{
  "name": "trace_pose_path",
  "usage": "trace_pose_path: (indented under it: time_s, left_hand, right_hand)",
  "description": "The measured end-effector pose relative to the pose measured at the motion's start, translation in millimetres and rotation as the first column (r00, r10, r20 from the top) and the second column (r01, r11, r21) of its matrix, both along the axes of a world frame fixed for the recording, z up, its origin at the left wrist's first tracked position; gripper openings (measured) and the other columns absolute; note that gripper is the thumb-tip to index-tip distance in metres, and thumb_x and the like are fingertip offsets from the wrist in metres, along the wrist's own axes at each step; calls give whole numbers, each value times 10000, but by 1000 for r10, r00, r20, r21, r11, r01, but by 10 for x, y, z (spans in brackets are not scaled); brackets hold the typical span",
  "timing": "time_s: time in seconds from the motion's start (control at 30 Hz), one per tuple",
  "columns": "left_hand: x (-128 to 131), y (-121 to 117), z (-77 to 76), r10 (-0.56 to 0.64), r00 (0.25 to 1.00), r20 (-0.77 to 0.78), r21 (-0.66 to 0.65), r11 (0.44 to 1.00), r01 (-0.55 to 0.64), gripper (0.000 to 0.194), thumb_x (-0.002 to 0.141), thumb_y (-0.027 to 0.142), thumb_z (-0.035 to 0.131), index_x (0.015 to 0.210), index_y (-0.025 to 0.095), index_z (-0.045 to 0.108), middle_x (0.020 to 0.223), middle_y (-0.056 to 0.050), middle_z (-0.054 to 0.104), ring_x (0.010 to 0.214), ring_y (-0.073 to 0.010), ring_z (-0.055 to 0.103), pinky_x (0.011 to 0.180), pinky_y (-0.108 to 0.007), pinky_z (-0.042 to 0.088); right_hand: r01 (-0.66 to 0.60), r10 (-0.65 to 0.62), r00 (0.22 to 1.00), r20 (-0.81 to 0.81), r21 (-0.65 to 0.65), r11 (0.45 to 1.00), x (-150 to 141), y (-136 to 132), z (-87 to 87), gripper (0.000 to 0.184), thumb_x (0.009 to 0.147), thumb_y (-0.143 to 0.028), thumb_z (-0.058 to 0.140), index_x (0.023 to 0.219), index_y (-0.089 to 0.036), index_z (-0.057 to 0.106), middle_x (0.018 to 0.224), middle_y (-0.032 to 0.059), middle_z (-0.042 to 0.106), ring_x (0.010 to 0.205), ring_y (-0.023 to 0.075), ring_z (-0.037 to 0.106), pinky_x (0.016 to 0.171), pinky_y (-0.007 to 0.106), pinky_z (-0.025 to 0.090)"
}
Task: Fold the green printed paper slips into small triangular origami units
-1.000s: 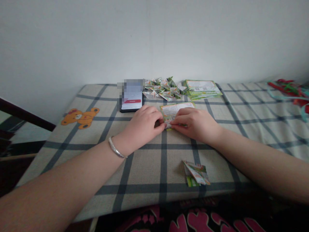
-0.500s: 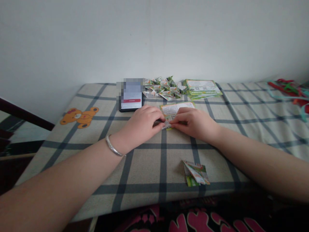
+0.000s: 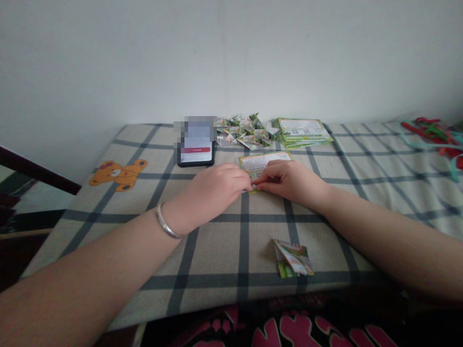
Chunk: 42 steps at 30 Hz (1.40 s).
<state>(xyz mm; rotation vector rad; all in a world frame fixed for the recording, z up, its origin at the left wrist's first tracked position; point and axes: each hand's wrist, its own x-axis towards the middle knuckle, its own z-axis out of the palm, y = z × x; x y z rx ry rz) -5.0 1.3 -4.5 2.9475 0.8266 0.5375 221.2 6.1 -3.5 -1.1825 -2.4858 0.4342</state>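
Observation:
A printed green-and-white paper sheet point(image 3: 265, 160) lies on the tablecloth, partly covered by my hands. My left hand point(image 3: 222, 190), with a silver bangle at the wrist, is closed at the sheet's near edge, fingertips pressed together on the paper. Opposite it, my right hand point(image 3: 289, 180) pinches the paper between thumb and fingers, its fingertips touching or nearly touching the left ones. How the paper is bent under the fingertips is hidden. Closer to the table's front edge rests a folded piece of the same kind of paper point(image 3: 293, 259).
Several folded papers point(image 3: 249, 132) are heaped by the wall, beside a stack of flat printed sheets point(image 3: 304, 130). A phone point(image 3: 197, 156) leans or lies left of them. Red and green strips point(image 3: 432, 130) are at the far right. A checked cloth point(image 3: 217, 250) covers the table.
My left hand has turned over slightly and its fingers have closed the gap to the thumb, coming nearer to the right fingertips. My right hand has barely moved.

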Motion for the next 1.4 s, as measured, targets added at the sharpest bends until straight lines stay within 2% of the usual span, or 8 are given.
trace_pose_path:
  time_s: [0.07, 0.17, 0.3, 0.37, 0.67, 0.97, 1.23, 1.4]
  left_hand:
    - [-11, 15, 5, 9, 1000, 1, -17, 1000, -9, 205, 907, 117, 535, 987, 189, 709, 1029, -35, 718, 1035, -201, 634, 951, -381, 516]
    - [-19, 36, 10, 14, 1000, 4, -39, 999, -14, 201, 880, 98, 557, 958, 190, 718, 1013, -25, 722, 1032, -200, 635, 968, -384, 510]
    - [-11, 9, 37, 44, 998, -35, -59, 997, -46, 212, 867, 89, 548, 954, 190, 713, 1022, -27, 714, 1028, -200, 626, 977, -393, 503]
    - [-4, -20, 60, 64, 995, -74, -58, 996, -68, 215, 868, 99, 540, 969, 184, 709, 1034, -43, 707, 1042, -211, 621, 977, -403, 502]
    - [-16, -18, 110, 22, 985, -172, 45, 999, -14, 246, 846, 86, 511, 963, 192, 700, 1050, -38, 709, 1052, -224, 624, 955, -397, 509]
    - [-33, -39, 138, 17, 976, -217, 69, 998, -2, 226, 828, 96, 519, 952, 189, 683, 1033, -40, 703, 1034, -234, 625, 924, -404, 520]
    - [-66, -35, 143, 5, 981, -195, 39, 999, 3, 288, 831, 89, 502, 1032, 199, 677, 1095, -31, 698, 1081, -211, 615, 964, -375, 497]
    - [-52, -38, 145, 6, 973, -231, 58, 998, 7, 245, 834, 97, 512, 992, 195, 672, 1077, -46, 681, 1061, -233, 608, 942, -401, 503]
  right_hand:
    - [-30, 30, 1000, 3, 17, 999, 17, 1, -9, 152, 882, -269, 637, 946, -211, 762, 854, 32, 681, 747, 136, 594, 666, 251, 413]
    - [-121, 119, 993, 22, 126, 985, 41, -12, -12, 164, 905, -258, 609, 940, -204, 760, 914, 57, 671, 822, 155, 596, 723, 270, 425]
    - [-213, 181, 974, 139, 279, 936, 38, -67, 34, 193, 927, -223, 556, 902, -205, 746, 915, 63, 679, 872, 186, 571, 777, 310, 420]
    - [-249, 190, 959, 208, 309, 918, 24, -98, 66, 210, 930, -207, 533, 883, -202, 738, 891, 63, 681, 866, 193, 563, 778, 320, 418]
    - [-227, 162, 958, 236, 282, 932, 18, -100, 79, 206, 905, -168, 533, 915, -218, 732, 924, 39, 673, 822, 160, 581, 706, 285, 397]
    - [-266, 168, 931, 323, 286, 921, -17, -118, 109, 201, 901, -158, 510, 898, -200, 707, 921, 50, 673, 855, 179, 577, 713, 294, 404]
    - [-227, 222, 974, 49, 212, 950, 30, -53, 35, 207, 852, -141, 581, 932, -231, 749, 944, 34, 713, 879, 169, 613, 818, 308, 457]
    - [-247, 180, 953, 244, 285, 926, -12, -96, 78, 221, 842, -127, 564, 928, -222, 744, 936, 46, 687, 843, 184, 589, 748, 312, 436]
